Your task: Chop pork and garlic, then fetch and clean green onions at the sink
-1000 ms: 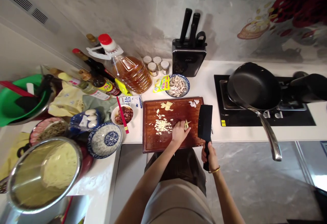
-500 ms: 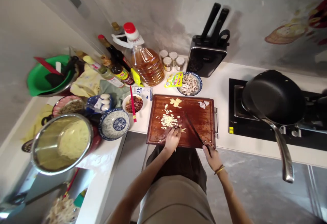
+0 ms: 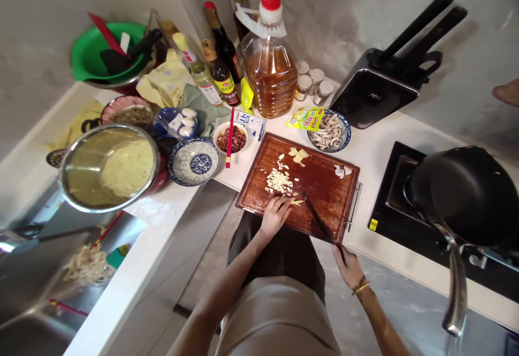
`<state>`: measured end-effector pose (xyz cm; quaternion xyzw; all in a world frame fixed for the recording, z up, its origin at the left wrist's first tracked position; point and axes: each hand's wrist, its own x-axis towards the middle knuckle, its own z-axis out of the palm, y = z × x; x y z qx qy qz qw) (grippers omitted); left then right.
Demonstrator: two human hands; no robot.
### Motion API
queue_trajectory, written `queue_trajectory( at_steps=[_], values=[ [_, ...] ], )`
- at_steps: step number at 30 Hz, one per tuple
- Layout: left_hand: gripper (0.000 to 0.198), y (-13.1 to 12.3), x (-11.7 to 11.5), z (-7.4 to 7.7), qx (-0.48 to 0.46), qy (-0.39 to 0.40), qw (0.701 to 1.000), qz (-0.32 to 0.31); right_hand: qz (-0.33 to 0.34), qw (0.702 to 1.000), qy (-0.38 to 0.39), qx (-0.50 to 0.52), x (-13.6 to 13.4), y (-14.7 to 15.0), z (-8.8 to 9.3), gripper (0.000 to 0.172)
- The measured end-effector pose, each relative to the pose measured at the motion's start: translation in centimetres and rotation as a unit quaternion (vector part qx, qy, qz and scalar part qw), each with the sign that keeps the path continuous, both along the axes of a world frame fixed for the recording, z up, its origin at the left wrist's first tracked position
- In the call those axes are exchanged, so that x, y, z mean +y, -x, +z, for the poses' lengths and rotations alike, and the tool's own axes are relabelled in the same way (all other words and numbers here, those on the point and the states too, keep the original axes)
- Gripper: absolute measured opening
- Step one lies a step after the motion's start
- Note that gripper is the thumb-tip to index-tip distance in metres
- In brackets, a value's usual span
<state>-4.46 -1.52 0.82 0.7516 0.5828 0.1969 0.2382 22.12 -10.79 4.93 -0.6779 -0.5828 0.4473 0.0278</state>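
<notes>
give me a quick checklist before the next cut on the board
1. Right hand gripping the knife handle: ok.
2. Left hand pinning the pale strips: ok.
3. Left fingertips tucked back from the blade: cannot tell, too small.
4. Blade over the board, beside the strips: ok.
5. Chopped pile apart from the blade: ok.
</notes>
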Motion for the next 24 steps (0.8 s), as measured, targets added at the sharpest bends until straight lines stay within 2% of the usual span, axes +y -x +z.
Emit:
queue_trajectory(
  at_steps=[5,9,11,14,18,24],
  values=[
    [0.028,-0.6,0.1,-1.4,0.005,-0.014,1.0,-0.015,0.041,0.998,0.02,-0.044,-1.1,0.2,1.4,0.038],
    [0.025,-0.9,0.0,-2.2,0.007,-0.015,1.0,-0.021,0.083,0.988,0.025,-0.131,-1.2,1.7,1.1,0.039],
    [0.025,-0.8,0.0,-2.3,0.012,-0.01,0.999,-0.032,0.097,0.982,0.023,-0.16,-1.2,2.2,0.4,0.04],
    [0.026,-0.5,0.1,-2.3,0.014,-0.006,0.999,-0.048,0.092,0.984,0.011,-0.151,-1.5,2.0,-0.2,0.041],
    [0.026,-0.3,0.2,-2.3,0.0,0.002,0.999,-0.053,0.106,0.985,0.0,-0.137,-2.1,1.3,0.3,0.04],
    [0.023,-0.4,0.3,-2.7,-0.018,0.006,0.999,-0.046,0.11,0.978,0.013,-0.178,-1.7,2.6,0.6,0.037]
  ],
)
